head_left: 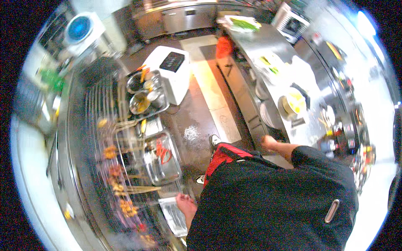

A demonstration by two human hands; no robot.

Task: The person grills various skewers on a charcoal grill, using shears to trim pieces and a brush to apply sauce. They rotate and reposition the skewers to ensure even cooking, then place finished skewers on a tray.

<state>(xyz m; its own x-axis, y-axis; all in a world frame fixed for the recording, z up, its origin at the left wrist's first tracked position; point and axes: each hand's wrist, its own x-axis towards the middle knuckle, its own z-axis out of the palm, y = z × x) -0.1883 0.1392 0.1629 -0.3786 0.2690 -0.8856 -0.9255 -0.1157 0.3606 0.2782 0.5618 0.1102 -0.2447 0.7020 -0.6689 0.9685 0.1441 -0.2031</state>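
My left hand (186, 201) is low in the view beside the grill's edge, fingers curled; whether it holds something is unclear. Just beside it lies a foil-like silver sheet or tray (173, 216). Skewers of browned food (127, 208) lie in a row across the long grill (91, 141), their bare sticks (143, 189) pointing towards me. My right hand (269, 142), blurred and with fingers bent, hangs near the steel counter's edge (290, 133); its grip cannot be made out. A metal tray (176, 171) beside the grill holds red-handled scissors (163, 153).
Metal containers (139, 103) stand in a tray near a white bin-like box (177, 84). On the right counter are a bowl of yellow food (295, 102) and, farther off, green vegetables (245, 24). Plates (266, 116) sit below it. The dark floor (191, 131) has a wet shine.
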